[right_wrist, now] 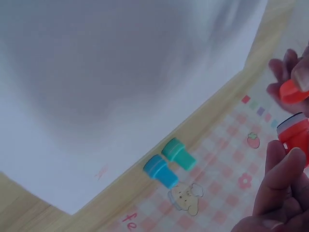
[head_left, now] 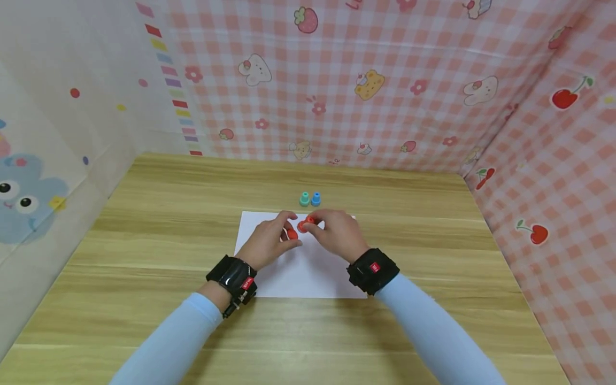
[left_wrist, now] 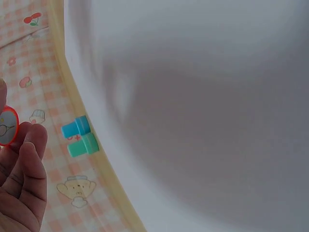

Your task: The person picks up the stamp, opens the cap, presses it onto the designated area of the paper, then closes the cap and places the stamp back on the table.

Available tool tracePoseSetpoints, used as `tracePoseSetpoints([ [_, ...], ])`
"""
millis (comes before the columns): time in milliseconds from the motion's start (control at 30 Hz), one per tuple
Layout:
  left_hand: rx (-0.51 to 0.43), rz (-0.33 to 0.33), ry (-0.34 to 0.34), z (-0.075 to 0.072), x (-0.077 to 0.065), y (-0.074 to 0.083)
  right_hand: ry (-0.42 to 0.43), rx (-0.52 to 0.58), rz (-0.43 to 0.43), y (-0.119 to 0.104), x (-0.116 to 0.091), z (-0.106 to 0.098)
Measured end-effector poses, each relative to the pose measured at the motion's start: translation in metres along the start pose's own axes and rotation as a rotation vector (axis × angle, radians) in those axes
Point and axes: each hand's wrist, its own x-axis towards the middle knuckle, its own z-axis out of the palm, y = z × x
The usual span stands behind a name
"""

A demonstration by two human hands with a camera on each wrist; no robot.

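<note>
In the head view my right hand (head_left: pixel 339 232) holds a red toy stamp (head_left: pixel 303 225) over the sheet of white paper (head_left: pixel 313 272). Thumb and fingers pinch its body, and in the right wrist view the stamp (right_wrist: pixel 295 133) has a pale band with a dark edge at its uncapped end. Close beside it, my left hand (head_left: pixel 267 240) holds a small red cap (head_left: pixel 292 234). The left wrist view shows a round, red-rimmed picture (left_wrist: pixel 8 126) at the left fingers, partly cut off by the frame. Stamp and cap are apart.
Behind the paper, a green stamp (head_left: pixel 305 199) and a blue stamp (head_left: pixel 315 199) stand side by side on the wooden table (head_left: pixel 168 214). A faint reddish mark (right_wrist: pixel 101 172) shows near the paper's edge. Patterned cloth (head_left: pixel 308 85) hangs at the back and sides.
</note>
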Motion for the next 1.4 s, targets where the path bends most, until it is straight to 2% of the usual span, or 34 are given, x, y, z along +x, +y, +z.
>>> tracePoseSetpoints([
  [300,0.015,0.021,0.024,-0.001,0.0,0.004,-0.019,-0.009,-0.021,-0.008,-0.002,0.005],
  [533,0.024,0.055,0.045,-0.001,0.0,0.007,-0.032,0.03,-0.017,-0.007,-0.003,0.007],
  [833,0.01,0.152,0.18,-0.001,-0.001,0.009,-0.012,0.173,-0.046,-0.009,-0.001,0.001],
  [967,0.022,0.16,0.208,0.0,-0.002,0.008,-0.035,0.218,-0.031,-0.011,0.0,0.001],
  [1200,0.019,0.146,0.151,-0.003,0.0,0.01,-0.052,0.195,0.014,-0.01,0.0,0.0],
  [1400,0.013,0.06,0.046,-0.005,0.0,0.015,-0.035,0.145,0.029,-0.004,0.001,-0.002],
])
